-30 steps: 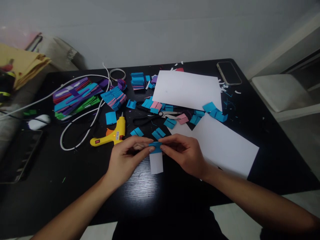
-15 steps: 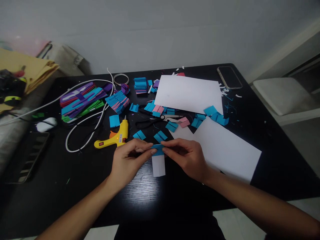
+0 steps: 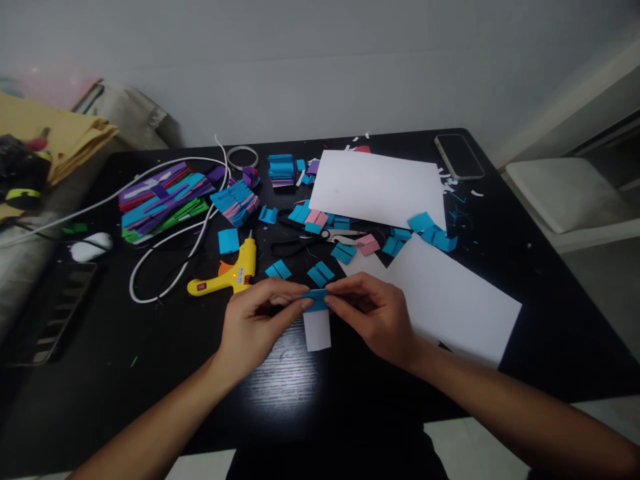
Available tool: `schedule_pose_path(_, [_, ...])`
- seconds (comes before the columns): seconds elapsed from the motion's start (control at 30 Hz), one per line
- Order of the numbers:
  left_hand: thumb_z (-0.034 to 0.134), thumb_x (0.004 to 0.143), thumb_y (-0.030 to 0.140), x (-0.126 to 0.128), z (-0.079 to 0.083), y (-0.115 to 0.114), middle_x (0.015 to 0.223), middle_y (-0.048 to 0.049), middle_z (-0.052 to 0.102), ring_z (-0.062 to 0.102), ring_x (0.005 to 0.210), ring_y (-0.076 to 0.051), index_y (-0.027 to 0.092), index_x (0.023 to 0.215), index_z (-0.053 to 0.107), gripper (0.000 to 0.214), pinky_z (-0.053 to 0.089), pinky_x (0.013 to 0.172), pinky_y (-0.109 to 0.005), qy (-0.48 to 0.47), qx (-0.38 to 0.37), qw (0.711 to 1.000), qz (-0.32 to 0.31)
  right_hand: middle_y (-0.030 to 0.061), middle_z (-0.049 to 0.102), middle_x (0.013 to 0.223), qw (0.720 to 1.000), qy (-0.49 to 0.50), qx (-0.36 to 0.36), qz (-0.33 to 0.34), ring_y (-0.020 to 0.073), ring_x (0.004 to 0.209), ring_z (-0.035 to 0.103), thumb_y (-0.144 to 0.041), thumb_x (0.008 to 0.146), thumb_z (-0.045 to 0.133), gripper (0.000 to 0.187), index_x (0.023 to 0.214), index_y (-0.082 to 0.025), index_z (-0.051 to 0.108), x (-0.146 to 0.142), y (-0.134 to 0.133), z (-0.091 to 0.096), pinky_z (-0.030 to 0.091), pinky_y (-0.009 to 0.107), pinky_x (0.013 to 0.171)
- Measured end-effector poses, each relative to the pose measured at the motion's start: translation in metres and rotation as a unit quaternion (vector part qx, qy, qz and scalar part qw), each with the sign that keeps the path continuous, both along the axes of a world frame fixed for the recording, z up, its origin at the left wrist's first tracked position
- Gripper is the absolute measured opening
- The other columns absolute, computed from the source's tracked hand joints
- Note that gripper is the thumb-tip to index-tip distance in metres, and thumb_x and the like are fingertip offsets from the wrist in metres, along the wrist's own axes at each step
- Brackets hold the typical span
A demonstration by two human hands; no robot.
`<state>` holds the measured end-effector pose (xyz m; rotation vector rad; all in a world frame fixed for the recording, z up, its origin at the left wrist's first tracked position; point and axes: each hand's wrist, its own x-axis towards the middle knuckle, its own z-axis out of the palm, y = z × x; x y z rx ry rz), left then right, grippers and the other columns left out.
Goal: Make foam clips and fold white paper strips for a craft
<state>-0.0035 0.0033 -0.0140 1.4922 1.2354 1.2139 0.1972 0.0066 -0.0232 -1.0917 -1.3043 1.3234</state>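
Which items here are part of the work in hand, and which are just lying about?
In hand:
left hand and right hand, both pinching the blue paper piece
white paper slip under it

Lying about:
yellow glue gun
scissors
phone
white sheets
tape roll

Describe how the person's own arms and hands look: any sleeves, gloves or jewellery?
Both forearms are bare up to the picture's lower edge, so no sleeves show. The left hand and right hand wear no gloves, and no ring, watch or bracelet shows on the fingers or wrists. No markings can be seen.
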Motion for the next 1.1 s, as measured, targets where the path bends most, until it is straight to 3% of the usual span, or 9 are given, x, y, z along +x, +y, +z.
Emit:
schedule_pose_path(0.3, [0.082,0.082,0.024,0.001,0.000,0.003,0.067,0.0020,0.069,0.066,0.058,-0.011,0.019,0.087,0.073,0.012,0.057,0.057,-0.020,-0.022,-0.063,0.997,-0.034,0.0022,0.081,0.086,1.000,-0.006,-0.009,0.013,0.0179,0.079,0.079,-0.026,0.084,0.082,0.014,0.097,-0.023,0.077,-0.001,0.002,-0.002,0.066,0.029,0.071])
schedule_pose_path(0.5, [0.084,0.081,0.028,-0.003,0.000,0.008,0.068,-0.0001,0.073,0.069,0.059,-0.014,0.021,0.094,0.080,0.016,0.057,0.056,-0.023,-0.060,-0.127,0.988,-0.058,0.0021,0.080,0.087,0.999,-0.009,0.009,0.046,0.0173,0.079,0.077,-0.025,0.089,0.076,0.006,0.094,-0.024,0.078,0.001,0.004,-0.001,0.064,0.030,0.073])
schedule_pose_path(0.8, [0.086,0.077,0.022,-0.005,0.000,0.012,0.076,-0.0032,0.081,0.074,0.065,-0.014,0.021,0.091,0.082,0.014,0.060,0.060,-0.022,-0.145,-0.214,0.965,-0.051,0.0046,0.077,0.103,0.990,0.013,0.037,0.132,0.0193,0.093,0.075,-0.013,0.085,0.070,0.024,0.105,-0.025,0.077,0.006,0.007,-0.001,0.064,0.034,0.083])
schedule_pose_path(1.1, [0.088,0.075,0.023,-0.007,-0.003,0.012,0.073,-0.0022,0.080,0.070,0.061,-0.010,0.019,0.089,0.082,0.015,0.057,0.059,-0.018,-0.177,-0.251,0.951,-0.028,0.0062,0.073,0.111,0.985,0.025,0.051,0.165,0.0198,0.100,0.074,-0.007,0.084,0.068,0.033,0.111,-0.024,0.077,0.008,0.008,-0.002,0.063,0.034,0.088])
